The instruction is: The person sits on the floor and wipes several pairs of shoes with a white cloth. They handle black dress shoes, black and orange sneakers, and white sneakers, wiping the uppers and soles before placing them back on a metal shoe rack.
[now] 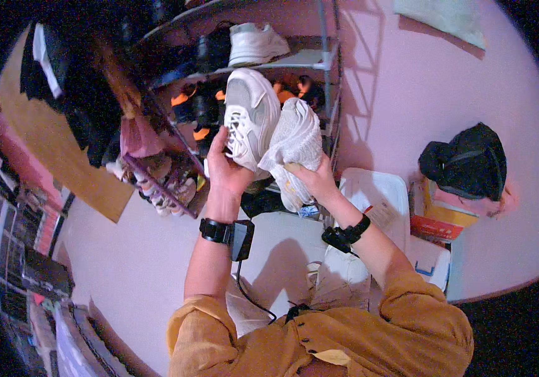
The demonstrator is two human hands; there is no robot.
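My left hand (226,165) grips the heel end of a white and grey lace-up sneaker (253,113), held toe up with its laces facing me. Close beside it on the right, my right hand (314,176) is closed on a crumpled white textured cloth (297,132). The cloth's lower end hangs below my fingers and has small yellow marks. Cloth and sneaker overlap or touch at their edges. Both wrists wear black straps with small devices. Behind the hands, a white sneaker (256,45) rests on an upper level of the shoe rack (297,59).
More shoes, some with orange parts, fill the rack. At its lower left are several other shoes (170,188). A white plastic container (377,184) stands at the right, near a black bag (469,162) on stacked boxes (439,228). A cardboard sheet (85,165) is at the left.
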